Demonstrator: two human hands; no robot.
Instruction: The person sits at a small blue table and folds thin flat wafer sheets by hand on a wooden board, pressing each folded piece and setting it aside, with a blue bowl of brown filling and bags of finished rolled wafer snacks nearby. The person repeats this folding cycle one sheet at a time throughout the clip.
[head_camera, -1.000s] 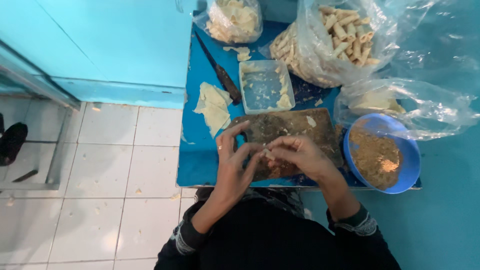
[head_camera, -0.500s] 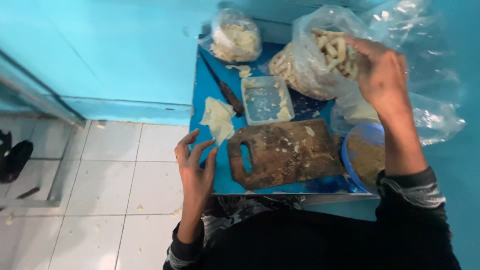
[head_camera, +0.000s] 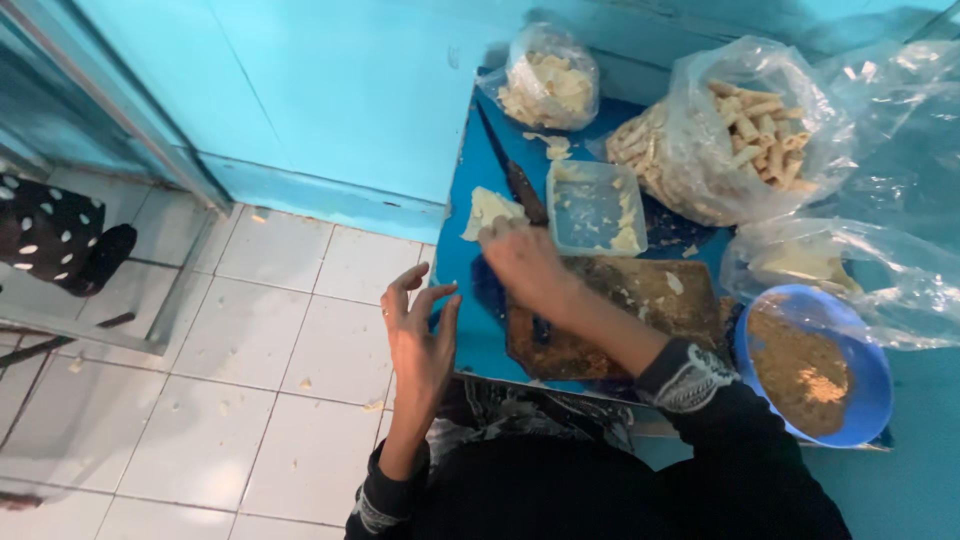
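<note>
My right hand (head_camera: 528, 264) reaches across the wooden cutting board (head_camera: 640, 312) to the pale dough sheets (head_camera: 489, 208) lying on the blue table's (head_camera: 470, 325) left side, fingertips touching them. Whether it grips a sheet is unclear. My left hand (head_camera: 420, 330) hovers open, fingers spread, beside the table's left edge over the tiled floor, holding nothing. A dark knife (head_camera: 518, 185) lies just beyond the dough sheets.
A clear plastic tub (head_camera: 598, 207) sits behind the board. A bag of rolled pastries (head_camera: 735, 135) and a smaller bag of pale pieces (head_camera: 550, 85) stand at the back. A blue bowl of brown filling (head_camera: 812, 368) is at right, beside a crumpled plastic bag (head_camera: 850, 265).
My right hand came back from the pastry bag at the far right and swung left across the board to the dough sheets. My left hand stayed open by the table edge.
</note>
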